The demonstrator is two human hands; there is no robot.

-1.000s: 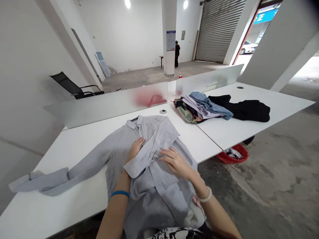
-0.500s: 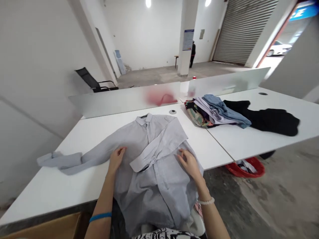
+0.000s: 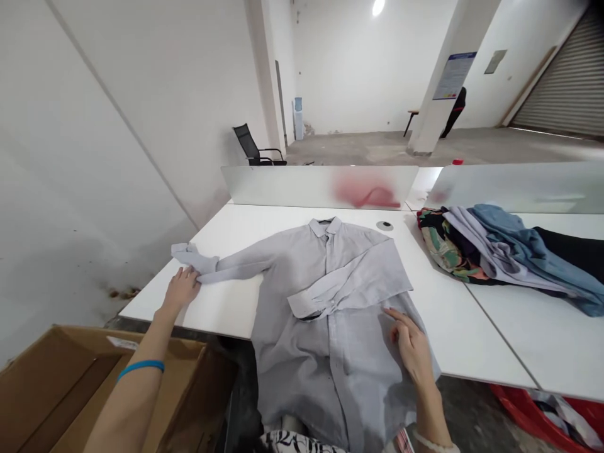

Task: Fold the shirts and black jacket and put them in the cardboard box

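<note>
A light grey button-up shirt (image 3: 302,358) lies front up on the white table, its collar away from me and its hem hanging over the near edge. One sleeve is folded across the chest; the other stretches out to the left with its end bunched. At that bunched end, my left hand (image 3: 183,289) has its fingers closed on the lower edge of the sleeve. My right hand (image 3: 411,343) is over the right side of the shirt front, index finger stretched out and the other fingers loosely bent, holding nothing.
Folded clothes (image 3: 495,245) are piled on the table (image 3: 500,343) at the right. A cardboard box (image 3: 61,390) stands below at the left, a red basket (image 3: 514,412) of cloth at the lower right. A frosted divider (image 3: 283,187) runs along the back. Far off, a person (image 3: 455,113) stands behind a pillar.
My left hand has gone from the shirt's body out left to the sleeve end. My right hand stays near the shirt's right side, index finger now straighter. The view has turned left.
</note>
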